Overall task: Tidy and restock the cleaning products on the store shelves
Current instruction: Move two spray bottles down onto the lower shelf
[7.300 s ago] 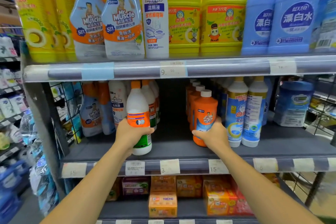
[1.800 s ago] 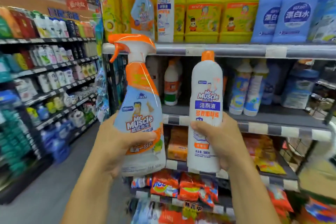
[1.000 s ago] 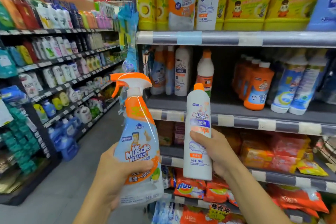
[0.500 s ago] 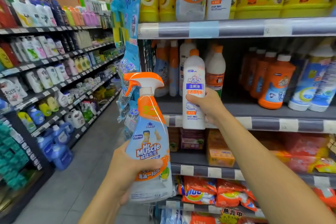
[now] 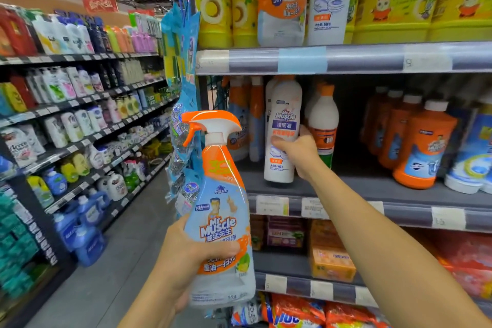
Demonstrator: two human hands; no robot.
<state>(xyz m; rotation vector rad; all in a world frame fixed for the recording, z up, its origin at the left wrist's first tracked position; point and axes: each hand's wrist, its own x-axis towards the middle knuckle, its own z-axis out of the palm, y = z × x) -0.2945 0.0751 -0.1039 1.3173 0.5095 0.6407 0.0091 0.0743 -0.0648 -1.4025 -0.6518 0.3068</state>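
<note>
Your left hand (image 5: 186, 255) is clamped round the belly of the spray bottle (image 5: 221, 210), which is upright at 6 o'clock in view. At 1 o'clock from it, your right hand (image 5: 300, 152) curls round the white cleaner bottle (image 5: 285, 114), upright with its base on the middle shelf (image 5: 372, 189). Just beside it, at 3 o'clock, stands 1 orange-banded bottle (image 5: 323, 120).

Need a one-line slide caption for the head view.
Restocking: right hand grips a white bottle upright on the shelf while the left hand holds a spray bottle.
</note>
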